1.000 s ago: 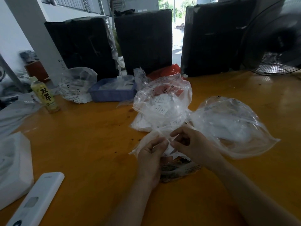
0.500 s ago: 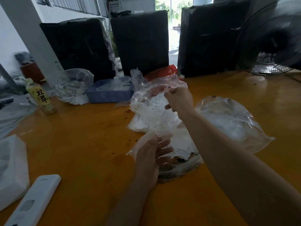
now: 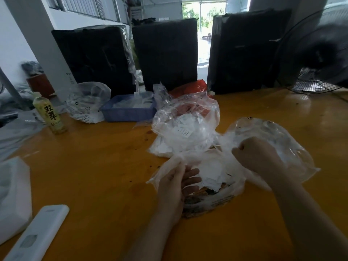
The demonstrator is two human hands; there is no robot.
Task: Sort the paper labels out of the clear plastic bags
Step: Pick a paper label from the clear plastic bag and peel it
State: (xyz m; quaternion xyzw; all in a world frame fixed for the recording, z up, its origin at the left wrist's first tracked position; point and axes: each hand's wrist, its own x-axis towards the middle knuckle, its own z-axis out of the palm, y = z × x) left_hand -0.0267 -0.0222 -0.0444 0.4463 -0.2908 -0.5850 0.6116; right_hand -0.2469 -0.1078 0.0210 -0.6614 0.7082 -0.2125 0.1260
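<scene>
My left hand [image 3: 175, 183] pinches the rim of a clear plastic bag [image 3: 216, 200] lying in front of me on the orange table [image 3: 98, 166]. White paper labels [image 3: 212, 172] lie inside it. My right hand [image 3: 258, 157] is closed into a fist over the mouth of a puffed clear bag [image 3: 278, 136] on the right; what it grips is hidden. Behind them stands a third clear bag [image 3: 188, 127] with small white labels inside.
A blue tray [image 3: 128, 112] of white pieces stands at the back, with another clear bag [image 3: 88, 102] and a yellow drink bottle [image 3: 49, 113] to its left. Near left: a white remote [image 3: 37, 234] and a white block [image 3: 13, 193]. Black boxes [image 3: 165, 51] and a fan [image 3: 316, 51] line the back.
My right hand reached out to the far bag, then came back right and down to the puffed bag's mouth, now closed as a fist. My left hand stayed on the near bag.
</scene>
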